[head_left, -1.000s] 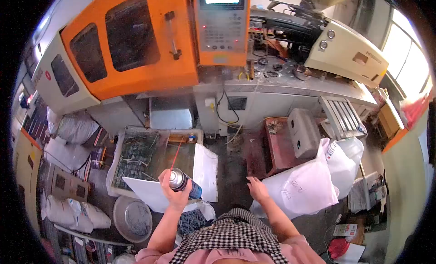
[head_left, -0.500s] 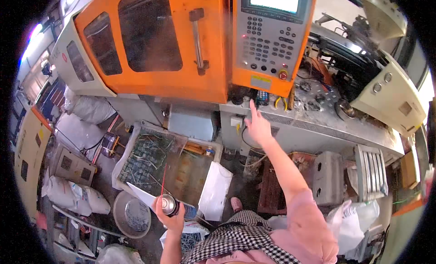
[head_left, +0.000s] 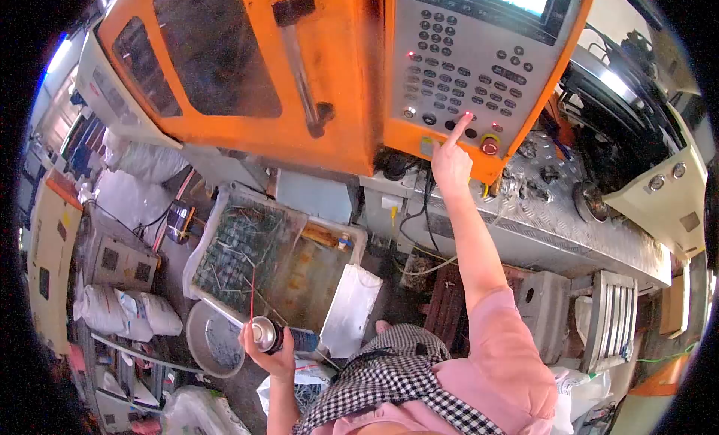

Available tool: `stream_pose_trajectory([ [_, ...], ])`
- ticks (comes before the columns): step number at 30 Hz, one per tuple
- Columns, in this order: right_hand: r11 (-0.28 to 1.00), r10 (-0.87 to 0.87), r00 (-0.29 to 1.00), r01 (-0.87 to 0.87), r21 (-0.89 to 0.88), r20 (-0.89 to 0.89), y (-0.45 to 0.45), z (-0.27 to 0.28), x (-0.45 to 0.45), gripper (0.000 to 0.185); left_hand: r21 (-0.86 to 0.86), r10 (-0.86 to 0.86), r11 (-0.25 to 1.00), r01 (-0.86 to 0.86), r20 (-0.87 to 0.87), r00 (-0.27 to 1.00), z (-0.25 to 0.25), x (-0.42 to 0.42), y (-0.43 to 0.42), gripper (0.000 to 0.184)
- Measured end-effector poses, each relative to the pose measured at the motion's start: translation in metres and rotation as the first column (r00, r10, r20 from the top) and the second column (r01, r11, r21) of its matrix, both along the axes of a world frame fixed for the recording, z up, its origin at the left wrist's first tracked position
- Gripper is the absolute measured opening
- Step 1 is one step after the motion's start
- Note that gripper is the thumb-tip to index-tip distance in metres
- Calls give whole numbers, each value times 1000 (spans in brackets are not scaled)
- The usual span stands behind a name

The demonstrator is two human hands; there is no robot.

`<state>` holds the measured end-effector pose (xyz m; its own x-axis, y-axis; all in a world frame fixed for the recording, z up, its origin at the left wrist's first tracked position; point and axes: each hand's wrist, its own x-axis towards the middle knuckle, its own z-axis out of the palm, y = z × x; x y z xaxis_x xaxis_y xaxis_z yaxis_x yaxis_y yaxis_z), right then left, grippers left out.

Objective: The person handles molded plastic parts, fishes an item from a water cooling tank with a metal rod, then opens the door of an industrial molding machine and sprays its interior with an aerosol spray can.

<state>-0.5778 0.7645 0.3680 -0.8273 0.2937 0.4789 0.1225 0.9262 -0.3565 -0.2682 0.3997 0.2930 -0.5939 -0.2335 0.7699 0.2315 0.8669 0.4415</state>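
Observation:
My left hand [head_left: 271, 362] is wrapped round an aerosol spray can [head_left: 267, 333] with a thin red straw [head_left: 252, 291] pointing up from its nozzle. The can is tilted over the near edge of a white bin. My right hand [head_left: 451, 168] reaches up to the grey control panel [head_left: 473, 57] of an orange machine and holds nothing. Its index finger is stretched to the bottom row of buttons, by a small red light; whether it presses cannot be seen. The red emergency stop button [head_left: 489, 144] sits just right of the fingertip.
Under the machine stands a white bin [head_left: 196, 266] with a dark mesh-like mass and brownish liquid. A round basin [head_left: 196, 351] with small blue-grey pieces is at left. A metal ledge [head_left: 550, 182] runs right of the panel. The machine's orange door [head_left: 338, 98] has a vertical handle.
My right hand has risen from the ledge below the panel to its lower buttons. The view has come closer to the machine. My left hand still holds the spray can.

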Motion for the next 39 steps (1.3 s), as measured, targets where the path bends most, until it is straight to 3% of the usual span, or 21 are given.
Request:
stream_pose_trajectory([
  [2, 994, -49, 998, 44, -98, -44, -8, 4, 1, 90, -50, -4, 999, 2, -29, 1000, 8, -10, 2, 76],
  [5, 989, 68, 978, -91, -113, -195, -35, 9, 4, 86, -2, -9, 1000, 8, -106, 994, 5, -16, -3, 77],
  [6, 947, 221, 914, -285, -149, -340, -53, 10, 6, 78, 0, -14, 1000, 14, -104, 994, 6, -16, -5, 77],
  [7, 885, 359, 855, -439, -156, -375, -72, 13, 3, 72, -29, -12, 1000, 9, -111, 994, 17, -18, -3, 77],
  [9, 824, 484, 686, -566, 19, -543, -116, 19, -21, 71, -45, -35, 999, 29, -138, 990, 24, -17, -7, 76],
  [11, 820, 518, 646, -562, 110, -560, -155, 33, -49, 69, -28, -18, 1000, 14, -142, 990, 31, -11, -11, 78],
  [12, 751, 539, 556, -658, 61, -633, -175, 40, -64, 57, -12, -18, 1000, 17, -134, 991, 33, -9, -15, 79],
  [13, 742, 547, 543, -667, 68, -637, -194, 43, -75, 57, -10, -5, 1000, 3, -144, 990, 33, -5, -21, 79],
  [15, 637, 413, 773, -623, -454, -482, -225, 46, -94, 42, 16, 68, 998, -67, -159, 985, 28, 4, -30, 79],
  [16, 669, 302, 727, -622, -406, -617, -236, 41, -102, 32, 31, 78, 997, -73, -174, 982, 25, 8, -36, 78],
  [19, 722, 253, 747, -569, -394, -614, -242, 33, -115, 33, 46, 132, 991, -127, -152, 979, 21, 15, -51, 76],
  [23, 805, 231, 664, -540, -243, -711, -249, 39, -114, 34, 41, 224, 975, -221, -157, 962, 20, 5, -61, 76],
  [27, 796, 239, 653, -556, -240, -718, -275, 36, -130, 33, 24, 204, 979, -203, -179, 962, 30, -21, -52, 76],
  [32, 639, 393, 609, -720, -272, -689, -310, 41, -143, 37, -27, 215, 974, -225, -209, 954, 30, -64, -33, 77],
  [36, 584, 552, 598, -775, -242, -581, -332, 45, -158, 36, -19, 277, 958, -286, -198, 940, 32, -97, -15, 77],
  [39, 446, 633, 540, -840, -309, -555, -348, 55, -165, 40, -7, 309, 948, -319, -222, 925, 38, -116, -2, 78],
])
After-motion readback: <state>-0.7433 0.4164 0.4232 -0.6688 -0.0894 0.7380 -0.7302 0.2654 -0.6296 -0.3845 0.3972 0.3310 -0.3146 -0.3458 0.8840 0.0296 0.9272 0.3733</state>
